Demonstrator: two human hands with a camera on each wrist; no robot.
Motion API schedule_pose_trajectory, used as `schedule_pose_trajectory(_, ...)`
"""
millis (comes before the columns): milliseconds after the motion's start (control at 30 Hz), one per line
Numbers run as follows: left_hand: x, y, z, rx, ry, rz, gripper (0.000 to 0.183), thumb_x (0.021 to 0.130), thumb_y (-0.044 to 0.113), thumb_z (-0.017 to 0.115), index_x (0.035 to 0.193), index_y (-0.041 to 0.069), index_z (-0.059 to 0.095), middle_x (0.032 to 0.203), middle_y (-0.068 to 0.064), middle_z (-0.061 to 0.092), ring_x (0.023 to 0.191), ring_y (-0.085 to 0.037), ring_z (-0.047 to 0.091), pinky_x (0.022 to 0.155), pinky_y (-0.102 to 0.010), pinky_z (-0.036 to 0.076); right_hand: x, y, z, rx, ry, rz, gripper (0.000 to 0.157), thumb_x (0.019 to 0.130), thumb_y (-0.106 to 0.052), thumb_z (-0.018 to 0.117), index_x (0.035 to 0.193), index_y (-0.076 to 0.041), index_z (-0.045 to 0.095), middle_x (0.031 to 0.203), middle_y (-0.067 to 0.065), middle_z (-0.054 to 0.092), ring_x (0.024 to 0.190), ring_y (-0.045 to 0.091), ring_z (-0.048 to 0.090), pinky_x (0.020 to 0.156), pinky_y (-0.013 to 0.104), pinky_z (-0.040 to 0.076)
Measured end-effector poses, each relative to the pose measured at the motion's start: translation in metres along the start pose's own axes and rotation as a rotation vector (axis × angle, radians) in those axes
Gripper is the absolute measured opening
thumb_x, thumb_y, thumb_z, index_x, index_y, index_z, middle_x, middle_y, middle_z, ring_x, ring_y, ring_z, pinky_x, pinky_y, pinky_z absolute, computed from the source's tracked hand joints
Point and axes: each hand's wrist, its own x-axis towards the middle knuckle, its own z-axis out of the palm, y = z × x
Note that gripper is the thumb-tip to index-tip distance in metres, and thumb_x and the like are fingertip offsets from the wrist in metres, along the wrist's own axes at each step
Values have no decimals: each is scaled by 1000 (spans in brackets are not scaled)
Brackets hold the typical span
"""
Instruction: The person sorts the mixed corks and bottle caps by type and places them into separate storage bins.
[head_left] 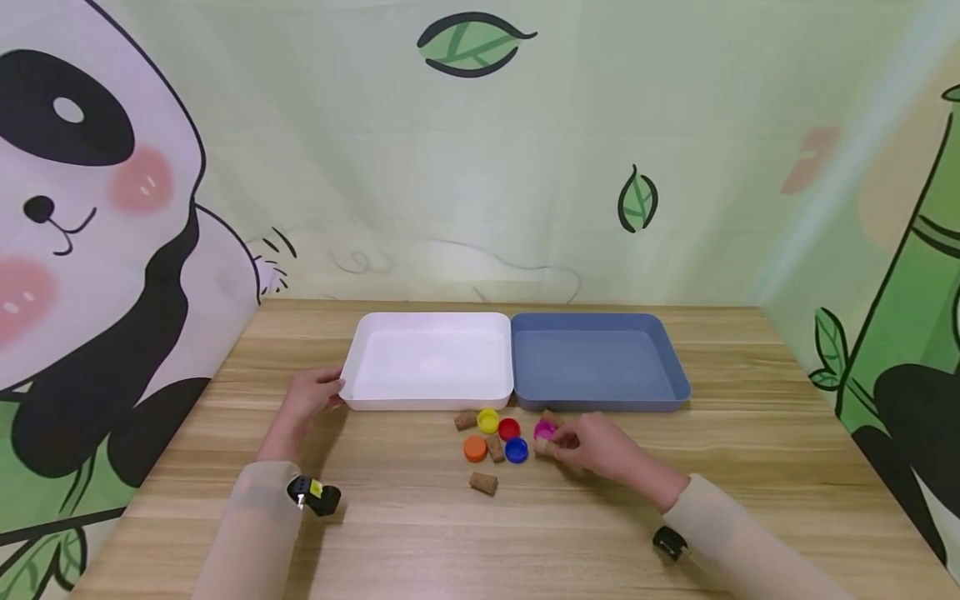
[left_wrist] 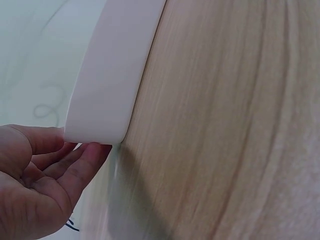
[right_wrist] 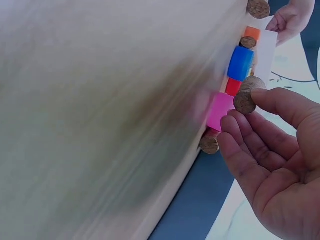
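My right hand (head_left: 600,446) pinches a cork (right_wrist: 249,95) between thumb and fingers, beside a magenta cap (right_wrist: 220,111) on the table. Another cork (right_wrist: 209,142) lies just behind that cap. To the left are a red cap (head_left: 509,429), a blue cap (head_left: 516,450), a yellow cap (head_left: 488,421) and an orange cap (head_left: 475,448), with more corks (head_left: 483,482) among and in front of them. My left hand (head_left: 313,390) touches the left end of the white tray (head_left: 427,404), its thumb at the rim and its fingers against the outer wall.
A blue-grey tray (head_left: 600,405) stands directly against the white tray's right side, both near the back of the wooden table (head_left: 405,542). Behind the table hangs a printed cloth (head_left: 360,150) with a panda and leaves.
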Motion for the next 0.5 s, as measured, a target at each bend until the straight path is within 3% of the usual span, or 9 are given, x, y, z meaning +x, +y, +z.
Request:
schedule_pose_trajectory(300,-1,2,-1,19,-15,4,47,105,2,50,148,-14,40,150,-39,43,83,-2,62,75,-14,58,0,-4,-11,9,24,-65,10,89,-11,76,93,-2,80,85,7,79,74,6,66,67,20,58)
schedule_pose_trajectory(500,-1,3,-2,22,-20,3,47,105,2,50,148,-14,39,150,-40,42,82,-2,62,74,-14,58,2,-8,-20,-2,5,-60,11,89,-9,75,95,-2,80,89,7,80,75,5,62,68,18,54)
